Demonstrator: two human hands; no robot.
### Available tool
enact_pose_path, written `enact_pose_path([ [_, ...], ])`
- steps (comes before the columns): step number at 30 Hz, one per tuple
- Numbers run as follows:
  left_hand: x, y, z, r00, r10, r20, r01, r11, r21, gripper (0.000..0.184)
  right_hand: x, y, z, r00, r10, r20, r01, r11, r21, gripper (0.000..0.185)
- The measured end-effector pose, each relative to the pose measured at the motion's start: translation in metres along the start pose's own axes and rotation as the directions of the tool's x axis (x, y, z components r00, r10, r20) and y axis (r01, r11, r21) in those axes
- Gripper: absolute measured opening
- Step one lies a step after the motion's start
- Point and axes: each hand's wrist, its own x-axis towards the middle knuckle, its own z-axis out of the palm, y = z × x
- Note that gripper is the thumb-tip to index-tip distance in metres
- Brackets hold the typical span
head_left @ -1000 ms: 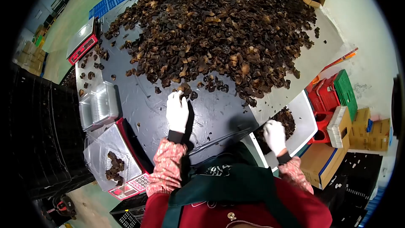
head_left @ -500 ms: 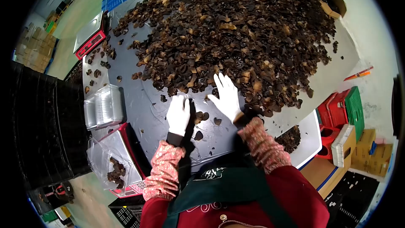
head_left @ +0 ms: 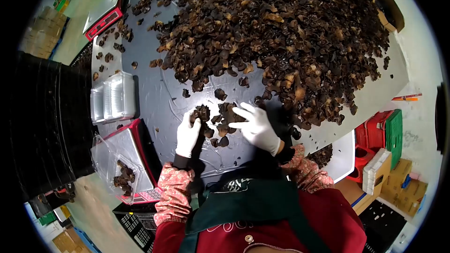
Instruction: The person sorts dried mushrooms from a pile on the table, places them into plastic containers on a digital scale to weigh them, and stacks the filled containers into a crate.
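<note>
My left hand (head_left: pixel 188 136), in a white glove, is closed on a dark dried fungus piece (head_left: pixel 201 112) above the grey table (head_left: pixel 145 89). To its right, my right hand (head_left: pixel 258 129), also gloved, has its fingers spread beside several loose fungus pieces (head_left: pixel 227 112) lying between the hands. The large heap of dark brown fungus (head_left: pixel 281 33) covers the far part of the table.
At the left, an open clear container (head_left: pixel 125 178) with fungus pieces rests on a red-edged scale (head_left: pixel 145 159). Behind it are clear trays (head_left: pixel 112 97) and another scale (head_left: pixel 104 23). A white bin (head_left: pixel 345 154) stands at right, near red crates (head_left: pixel 370 131).
My right hand has come from the white bin to the table and now touches down near loose pieces. Several pieces now lie between my hands. The view has shifted.
</note>
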Motion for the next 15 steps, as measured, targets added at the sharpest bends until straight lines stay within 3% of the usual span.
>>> enact_pose_path([
  [2,-0.007,-0.014,-0.012,1.0,-0.023,0.005,0.022,0.997,0.073,0.032,-0.011,0.012,-0.006,0.992,0.081,-0.093,-0.064,0.983,0.17,0.025],
  [5,-0.014,-0.01,-0.02,0.991,0.031,-0.128,-0.011,0.987,0.159,0.027,-0.014,0.017,-0.01,0.901,0.355,-0.251,-0.392,0.913,-0.115,0.028],
  [6,-0.015,-0.003,-0.022,0.984,0.07,-0.165,-0.041,0.984,0.171,0.026,-0.016,0.02,-0.003,0.874,0.357,-0.329,-0.444,0.863,-0.241,0.03],
  [8,-0.014,-0.002,-0.025,0.974,0.125,-0.19,-0.098,0.984,0.146,0.021,-0.022,0.021,0.009,0.893,0.361,-0.268,-0.418,0.886,-0.201,0.033],
  [9,-0.014,0.0,-0.029,0.986,-0.011,-0.165,0.027,0.995,0.093,0.02,-0.027,0.018,0.013,0.922,0.34,-0.188,-0.376,0.901,-0.216,0.031],
  [10,-0.013,0.005,-0.031,0.98,-0.146,-0.132,0.153,0.987,0.046,0.02,-0.034,0.017,0.022,0.941,0.312,-0.135,-0.328,0.938,-0.117,0.029],
  [12,-0.014,-0.004,-0.029,0.977,-0.106,-0.185,0.102,0.994,-0.033,0.023,-0.018,-0.016,0.013,0.938,0.346,0.03,-0.338,0.929,-0.15,0.026],
  [14,-0.016,-0.013,-0.034,0.956,-0.192,-0.221,0.142,0.964,-0.224,0.023,-0.007,-0.012,0.019,0.959,0.25,-0.131,-0.27,0.948,-0.169,0.022],
  [15,-0.017,-0.027,-0.035,0.963,-0.139,-0.232,0.06,0.946,-0.32,0.022,-0.002,-0.003,0.022,0.977,0.126,-0.174,-0.174,0.938,-0.3,0.022],
])
